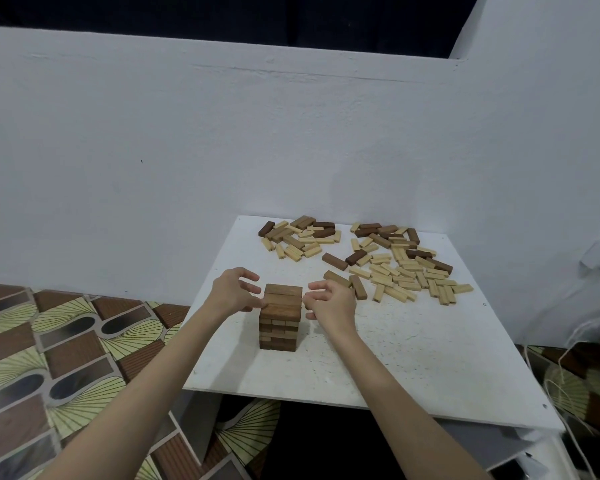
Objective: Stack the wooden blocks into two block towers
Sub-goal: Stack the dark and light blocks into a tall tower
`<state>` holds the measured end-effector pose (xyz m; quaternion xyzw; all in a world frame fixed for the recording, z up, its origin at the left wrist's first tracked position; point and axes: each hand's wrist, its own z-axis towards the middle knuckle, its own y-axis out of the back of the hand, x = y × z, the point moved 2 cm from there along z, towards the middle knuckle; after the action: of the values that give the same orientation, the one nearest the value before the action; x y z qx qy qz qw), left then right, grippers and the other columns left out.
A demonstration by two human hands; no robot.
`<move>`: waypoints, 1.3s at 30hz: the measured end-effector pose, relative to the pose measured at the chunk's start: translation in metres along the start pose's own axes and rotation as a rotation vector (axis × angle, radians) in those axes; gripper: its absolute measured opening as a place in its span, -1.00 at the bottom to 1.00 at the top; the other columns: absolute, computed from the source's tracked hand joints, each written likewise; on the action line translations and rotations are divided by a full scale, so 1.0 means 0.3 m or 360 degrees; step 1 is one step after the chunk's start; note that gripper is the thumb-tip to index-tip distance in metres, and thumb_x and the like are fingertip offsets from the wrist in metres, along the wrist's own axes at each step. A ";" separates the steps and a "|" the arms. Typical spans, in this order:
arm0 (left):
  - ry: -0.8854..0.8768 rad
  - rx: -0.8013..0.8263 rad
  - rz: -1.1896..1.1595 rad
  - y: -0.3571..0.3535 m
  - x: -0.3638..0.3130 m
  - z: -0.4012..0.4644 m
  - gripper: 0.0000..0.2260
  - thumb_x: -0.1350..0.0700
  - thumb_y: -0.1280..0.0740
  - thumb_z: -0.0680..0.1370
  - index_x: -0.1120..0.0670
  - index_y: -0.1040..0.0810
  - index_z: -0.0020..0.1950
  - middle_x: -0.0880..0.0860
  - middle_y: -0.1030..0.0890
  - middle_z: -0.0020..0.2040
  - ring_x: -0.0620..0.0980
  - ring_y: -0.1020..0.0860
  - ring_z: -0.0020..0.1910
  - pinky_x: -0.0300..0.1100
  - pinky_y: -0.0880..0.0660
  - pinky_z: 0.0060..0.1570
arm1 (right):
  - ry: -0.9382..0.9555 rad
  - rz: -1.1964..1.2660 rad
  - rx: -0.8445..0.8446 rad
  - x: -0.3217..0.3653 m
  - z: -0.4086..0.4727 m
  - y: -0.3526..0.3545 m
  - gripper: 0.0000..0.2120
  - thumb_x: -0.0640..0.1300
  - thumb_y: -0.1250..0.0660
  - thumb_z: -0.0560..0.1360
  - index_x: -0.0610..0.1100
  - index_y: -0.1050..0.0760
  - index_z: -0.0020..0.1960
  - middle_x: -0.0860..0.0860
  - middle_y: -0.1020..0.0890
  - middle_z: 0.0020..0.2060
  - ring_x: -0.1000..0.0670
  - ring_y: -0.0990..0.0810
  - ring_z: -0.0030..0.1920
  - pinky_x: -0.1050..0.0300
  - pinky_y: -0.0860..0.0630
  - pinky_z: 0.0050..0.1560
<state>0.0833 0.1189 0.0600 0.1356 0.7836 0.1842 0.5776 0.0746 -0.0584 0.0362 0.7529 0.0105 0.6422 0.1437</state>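
On white board (378,358) by white wall (222,150), block tower (280,317), patterned floor (66,358)

A: Where is there open room on the white board (378,358)?

B: The near half is bare, in front of and to the right of the block tower (280,318). A hand could pass there freely.

A: And around the tower itself?

B: Tight. The left hand (232,292) sits against its left side, the right hand (331,299) just off its right side, fingers curled but holding nothing.

A: Farther back?

B: Two heaps block the far edge: the smaller pile (300,239) at the back middle, the larger scatter (402,263) spreading right. A narrow bare lane runs between them. The wall (187,150) closes off the back.
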 end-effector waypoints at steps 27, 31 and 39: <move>0.0440 0.0486 -0.0200 -0.023 -0.051 -0.015 -0.20 -0.36 0.12 0.54 0.25 0.04 0.52 0.38 -0.33 0.37 0.22 -0.48 0.08 0.07 -0.30 0.28 | -0.0632 0.0353 0.0738 0.126 -0.063 -0.035 -0.20 0.38 0.14 0.53 -0.11 0.18 0.56 -0.17 -0.18 0.49 -0.13 -0.43 0.26 -0.11 -0.04 0.51; 0.0426 0.0479 -0.0184 -0.023 -0.052 -0.012 -0.21 -0.36 0.11 0.54 0.23 0.05 0.53 0.38 -0.33 0.36 0.23 -0.46 0.10 0.07 -0.31 0.25 | -0.0607 0.0332 0.0769 0.143 -0.079 -0.032 -0.23 0.35 0.15 0.55 -0.12 0.20 0.56 -0.23 -0.03 0.53 -0.19 -0.03 0.53 -0.08 0.00 0.49; 0.0365 0.0367 -0.0165 -0.020 -0.073 0.023 -0.20 -0.38 0.12 0.53 0.22 0.00 0.53 0.33 -0.38 0.32 0.19 -0.44 0.16 0.04 -0.30 0.26 | -0.0475 0.0160 0.0628 0.148 -0.027 -0.031 -0.30 0.33 0.20 0.56 -0.05 0.11 0.57 0.03 -0.32 0.05 0.14 -0.26 -0.23 0.03 -0.15 0.43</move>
<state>0.0962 0.1053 0.0742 0.1384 0.8663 0.0772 0.4738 0.0760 -0.0390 0.0781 0.8524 0.0769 0.5158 -0.0381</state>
